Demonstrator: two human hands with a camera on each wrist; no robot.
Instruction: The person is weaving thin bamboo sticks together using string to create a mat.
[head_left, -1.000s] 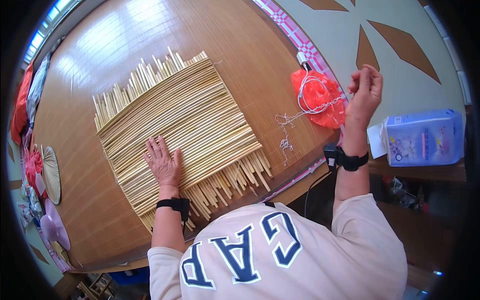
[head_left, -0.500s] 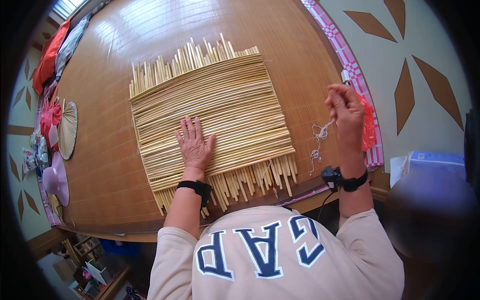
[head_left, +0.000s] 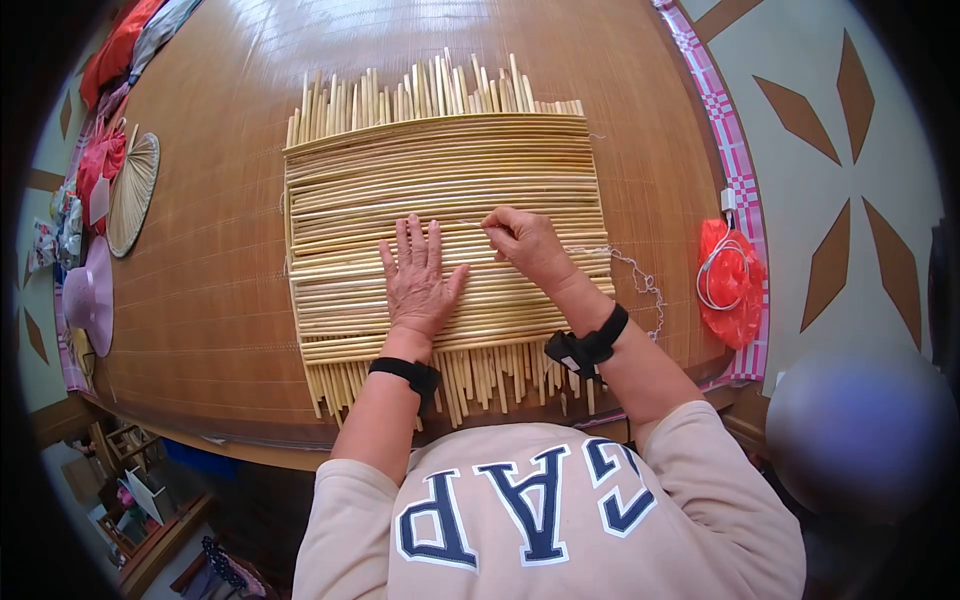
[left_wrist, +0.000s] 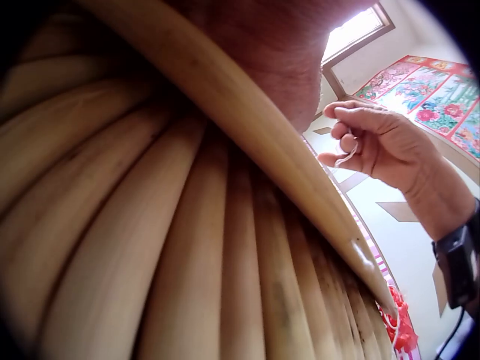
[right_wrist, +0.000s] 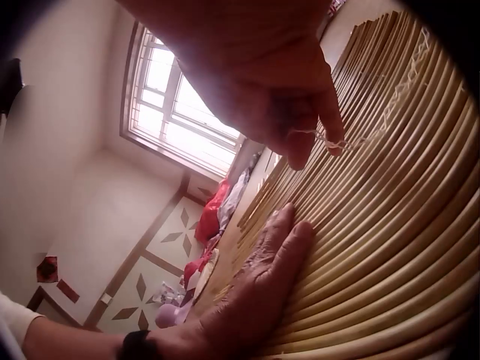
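Observation:
A mat of pale, round sticks [head_left: 350, 200] lies on the brown table, with uneven stick ends at its far and near edges. My left hand [head_left: 418, 290] rests on the mat with fingers spread, and the right wrist view shows that hand [right_wrist: 251, 300] flat on the sticks. Just right of it, my right hand [head_left: 532, 247] pinches a white string [right_wrist: 397, 97] above the sticks. The string [head_left: 645, 280] trails over the mat's right edge onto the table. In the left wrist view a loop of string hangs at the right hand's fingers [left_wrist: 349, 142].
A red plastic bag [head_left: 728, 300] with a coiled white cable lies at the table's right edge. Along the left edge are a woven fan [head_left: 135, 195], a pink hat [head_left: 92, 295] and red bundles. A blurred round shape [head_left: 860, 435] stands at the lower right.
My right hand has moved left from beyond the mat's right side to over its middle, drawing the string along. The left hand stays on the sticks; the head view has shifted.

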